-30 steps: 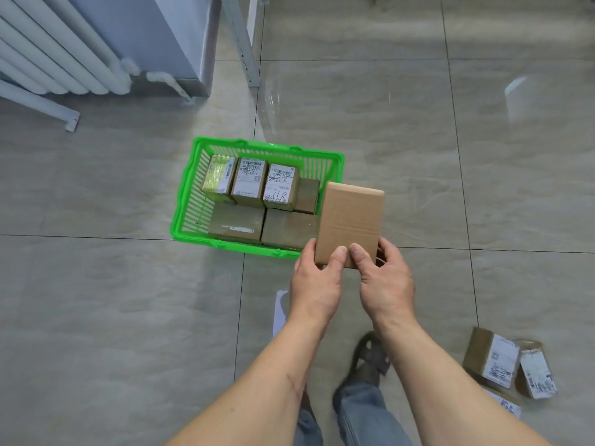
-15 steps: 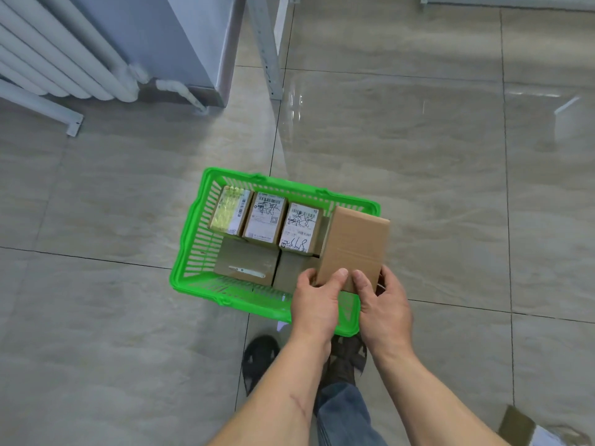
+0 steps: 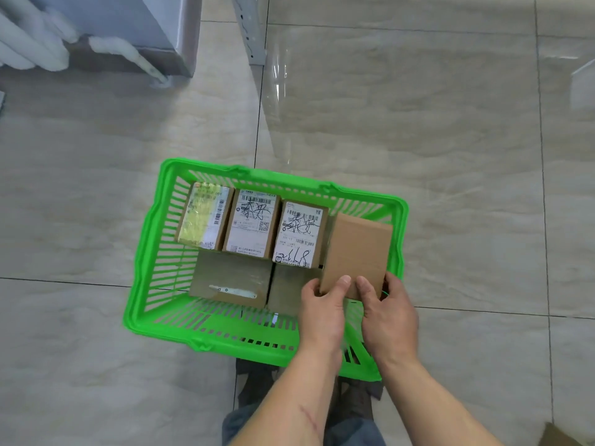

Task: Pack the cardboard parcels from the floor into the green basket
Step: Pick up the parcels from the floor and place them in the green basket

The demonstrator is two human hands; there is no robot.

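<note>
**Both hands lower plain box into right end of basket**

Left hand (image 3: 322, 312) and right hand (image 3: 388, 312) both grip the near edge of a plain cardboard box (image 3: 355, 254), thumbs on the top face, other fingers curled underneath and mostly hidden. Box is tilted, far edge lower, over the right end of the green basket (image 3: 145, 268). Probably held by 1 edge so the far side goes in first and the fingers stay out of the tight gap.

Basket already holds 3 labelled parcels (image 3: 252, 225) side by side along the far wall, labels up, plus 2 brown boxes (image 3: 230, 278) in front of them. Packed touching, likely to save room; the only free slot looks to be at the right wall, which explains the aim. Cannot tell if the held box touches the basket wall yet.

Corner of another parcel (image 3: 558, 434) on the tiled floor (image 3: 450, 156), bottom right, so the task is not finished.
</note>
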